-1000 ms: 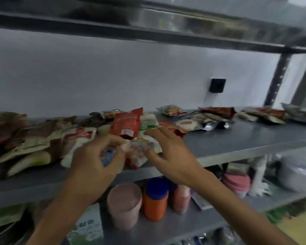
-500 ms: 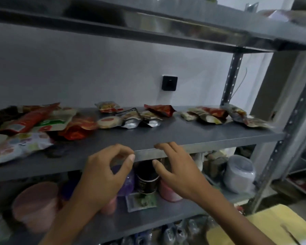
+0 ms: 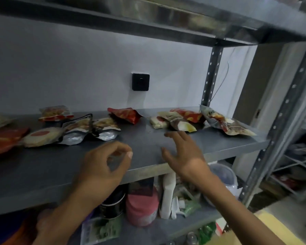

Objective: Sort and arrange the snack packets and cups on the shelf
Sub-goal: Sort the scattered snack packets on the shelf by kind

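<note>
Reaching right hand [image 3: 186,154], packets [image 3: 177,121], shelf [image 3: 148,142]

Looks like a storeroom or pantry corner, not a shop floor. Bare grey metal shelving [image 3: 219,147] on slotted steel uprights [image 3: 210,75] against a plain white wall [image 3: 78,68] with one black switch [image 3: 140,84]. Snack packets [image 3: 124,114] strewn loose along the shelf. Below, crowded together: a pink tub [image 3: 141,207], a dark tin [image 3: 112,204], a clear lidded container [image 3: 223,177].
</note>
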